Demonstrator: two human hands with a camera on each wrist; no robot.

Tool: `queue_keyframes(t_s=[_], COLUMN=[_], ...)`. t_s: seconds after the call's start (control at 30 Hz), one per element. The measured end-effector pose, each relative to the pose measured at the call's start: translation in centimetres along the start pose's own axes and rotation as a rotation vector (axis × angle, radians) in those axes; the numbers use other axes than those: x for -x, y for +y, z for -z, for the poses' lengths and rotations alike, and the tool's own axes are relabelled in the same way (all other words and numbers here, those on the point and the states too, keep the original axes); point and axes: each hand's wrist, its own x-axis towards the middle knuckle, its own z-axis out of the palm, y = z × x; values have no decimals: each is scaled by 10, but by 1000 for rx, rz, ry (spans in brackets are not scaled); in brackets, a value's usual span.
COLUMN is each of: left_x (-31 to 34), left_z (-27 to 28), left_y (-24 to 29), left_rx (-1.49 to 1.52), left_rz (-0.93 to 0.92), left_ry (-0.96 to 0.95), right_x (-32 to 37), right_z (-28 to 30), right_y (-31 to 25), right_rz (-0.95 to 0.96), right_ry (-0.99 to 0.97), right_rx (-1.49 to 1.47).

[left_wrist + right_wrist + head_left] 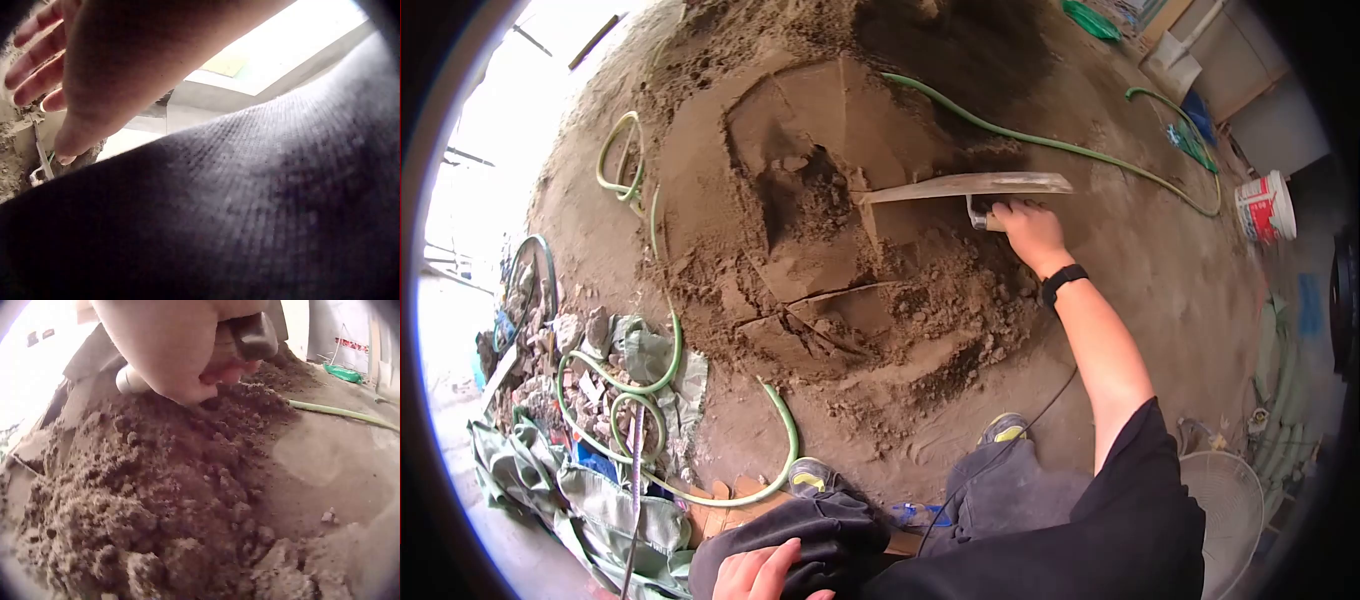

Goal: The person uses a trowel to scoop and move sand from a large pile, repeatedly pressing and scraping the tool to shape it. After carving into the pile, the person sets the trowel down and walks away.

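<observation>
My right hand [1030, 235] grips the handle of a long-bladed plastering trowel [970, 186] over the right part of a brown, sandy heap [810, 275]. The blade stands edge-up toward the head camera, its left end right at the heap's smoothed surface. In the right wrist view, the fingers curl round the trowel's pale handle [130, 381], low over loose crumbs of the heap; most of the blade is hidden there. My left hand [755, 572] is by my dark trousers at the bottom of the head view, holding nothing. Its fingers look relaxed in the left wrist view.
A green hose [1040, 143] crosses the floor behind the heap; more hose [785, 430] coils at the left beside rubble [585, 340] and green sacks [615, 500]. At the right are a white-and-red bucket [1266, 207], a shovel [1175, 62] and a round fan [1220, 505].
</observation>
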Motion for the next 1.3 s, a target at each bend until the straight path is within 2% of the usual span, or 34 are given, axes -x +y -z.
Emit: queue_keyframes(t_s=[0.03,0.1,0.17,0.23,0.27,0.37,0.43,0.5,0.57,0.63,0.67,0.93,1.0,1.03,1.1,1.13,1.17,1.23,1.3], left_x=[-2,-4,-9,-14,-16,-18,-17,-14,-9,-4,-2,1,-2,-3,-5,-6,-6,-6,-5], left_z=[-1,-3,-3,-4,-3,-3,-5,-7,-8,-8,-9,-9,-7,-7,-7,-7,-7,-6,-5], left_y=[-2,-5,-8,-7,-5,1,2,1,-1,-2,-2,-2,-3,-3,-4,-5,-6,-7,-8], left_rx=[-15,-40,-20,-53,-75,-68,-84,-92,-94,-78,-82,-57,-49,-39,-43,-46,-44,-49,-52], left_rz=[-12,-71,-63,-72,-99,-117,-119,-102,-69,-14,-26,-74,-90,-101,-117,-127,-127,-142,-139], left_ry=[-6,-11,-93,-126,-125,-152,-153,-145,-151,-131,-119,-124,-130,-134,-132,-133,-127,-144,-134], right_x=[4,20,35,45,49,48,37,27,19,14,12,29,37,38,37,33,30,26,22], right_z=[10,32,61,77,79,67,67,65,54,31,27,66,78,80,84,94,95,97,102], right_y=[6,17,14,5,-5,-41,-74,-96,-112,-121,-124,-97,-96,-93,-85,-83,-81,-80,-85], right_rz=[-5,89,22,-97,-183,-277,-431,-491,-471,-359,-380,-379,-430,-430,-448,-418,-412,-437,-459], right_ry=[-14,252,190,213,162,180,123,-56,-280,-502,-559,-445,-263,-259,-42,1,4,49,1], right_rx=[14,173,142,-97,-163,-446,-589,-503,-458,-406,-401,-305,-333,-331,-503,-555,-554,-939,-1036])
